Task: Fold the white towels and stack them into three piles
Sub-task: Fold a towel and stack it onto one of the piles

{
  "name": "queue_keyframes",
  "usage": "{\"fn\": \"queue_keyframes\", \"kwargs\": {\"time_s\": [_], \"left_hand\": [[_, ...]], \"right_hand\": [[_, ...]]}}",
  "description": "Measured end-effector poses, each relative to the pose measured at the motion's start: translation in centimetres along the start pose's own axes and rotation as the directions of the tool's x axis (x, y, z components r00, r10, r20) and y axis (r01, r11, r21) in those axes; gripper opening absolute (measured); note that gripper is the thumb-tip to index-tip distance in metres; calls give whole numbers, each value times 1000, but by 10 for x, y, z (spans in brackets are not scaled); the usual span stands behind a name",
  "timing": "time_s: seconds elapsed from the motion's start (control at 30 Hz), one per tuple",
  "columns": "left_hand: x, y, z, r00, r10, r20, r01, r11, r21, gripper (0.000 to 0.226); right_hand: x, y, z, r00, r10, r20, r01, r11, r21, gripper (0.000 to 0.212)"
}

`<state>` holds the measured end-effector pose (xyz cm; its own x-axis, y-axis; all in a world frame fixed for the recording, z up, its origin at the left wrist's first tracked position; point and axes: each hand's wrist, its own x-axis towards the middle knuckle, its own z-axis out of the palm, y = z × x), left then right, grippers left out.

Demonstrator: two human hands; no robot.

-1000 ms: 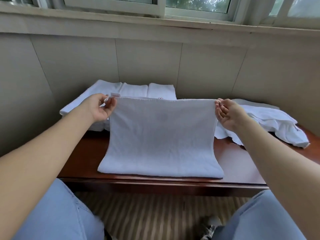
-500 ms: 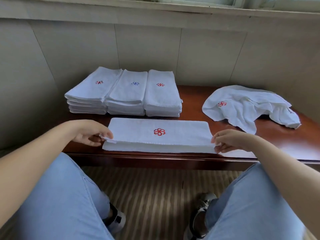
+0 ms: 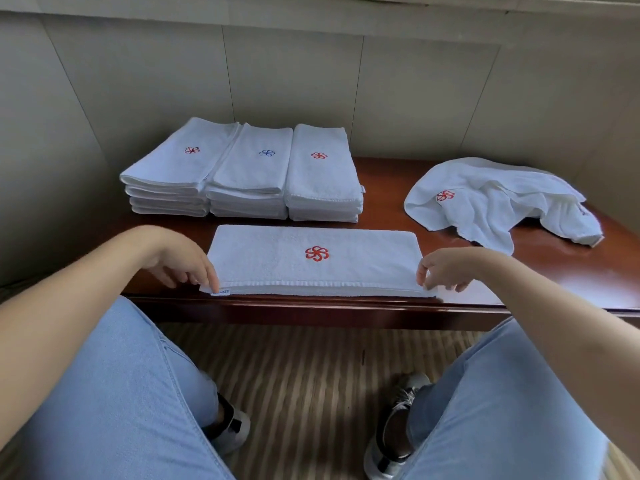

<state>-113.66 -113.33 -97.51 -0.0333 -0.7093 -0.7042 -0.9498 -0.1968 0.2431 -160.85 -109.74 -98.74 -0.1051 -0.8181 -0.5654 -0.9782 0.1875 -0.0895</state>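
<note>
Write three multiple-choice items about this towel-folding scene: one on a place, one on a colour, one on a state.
1. Where do the three piles stand?
A. at the back left of the table
B. on the floor
C. on the person's lap

2. What colour is the emblem on the middle pile?
A. red
B. blue
C. green

3. How is the towel at the right?
A. neatly folded
B. rolled up
C. crumpled, unfolded

Answers: 1 A, they stand behind the half-folded towel. 2 B, its neighbours bear red. 3 C, it lies in loose wrinkles.
</note>
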Motion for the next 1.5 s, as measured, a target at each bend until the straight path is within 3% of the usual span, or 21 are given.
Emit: {"fn": "queue_keyframes", "kwargs": {"time_s": [0.07, 0.13, 0.23, 0.33, 0.47, 0.57, 0.8, 0.93, 1.13, 1.27, 1.4, 1.5], "left_hand": [[-6, 16, -13, 999, 20, -37, -17, 996, 92, 23], [1, 43, -18, 964, 160, -212, -129, 980, 153, 39], [20, 105, 4, 766, 453, -456, -392, 892, 227, 43], [59, 143, 40, 635, 512, -579, -456, 853, 254, 53], [112, 130, 88, 700, 432, -569, -287, 899, 331, 56], [126, 124, 97, 688, 435, -581, -280, 898, 341, 57], [126, 119, 90, 697, 461, -550, -291, 882, 371, 57], [127, 83, 72, 713, 459, -530, -299, 883, 363, 63], [117, 33, 61, 802, 179, -570, -86, 979, 187, 67], [105, 36, 65, 827, 126, -548, -52, 987, 149, 69], [101, 47, 59, 856, 155, -494, -31, 967, 251, 73], [101, 81, 60, 851, 296, -434, -149, 928, 341, 69]], "right_hand": [[1, -21, -10, 992, -48, -116, 18, 969, -247, 26], [10, -50, -14, 952, -153, -264, 96, 972, -216, 31], [29, -107, -7, 846, -313, -431, 327, 944, -44, 29], [55, -159, 23, 783, -344, -518, 407, 913, 9, 42], [82, -169, 77, 734, -285, -616, 359, 933, -3, 50], [93, -165, 87, 699, -280, -659, 359, 933, -15, 50], [98, -160, 82, 782, -284, -555, 332, 943, -15, 59], [100, -131, 76, 826, -223, -518, 256, 967, -9, 64], [95, -46, 65, 849, 17, -529, 29, 997, 78, 64], [85, -24, 61, 881, 105, -461, -20, 982, 186, 67], [80, -22, 51, 924, 102, -369, -37, 983, 179, 69], [81, -12, 37, 951, 48, -306, 0, 988, 154, 70]]}}
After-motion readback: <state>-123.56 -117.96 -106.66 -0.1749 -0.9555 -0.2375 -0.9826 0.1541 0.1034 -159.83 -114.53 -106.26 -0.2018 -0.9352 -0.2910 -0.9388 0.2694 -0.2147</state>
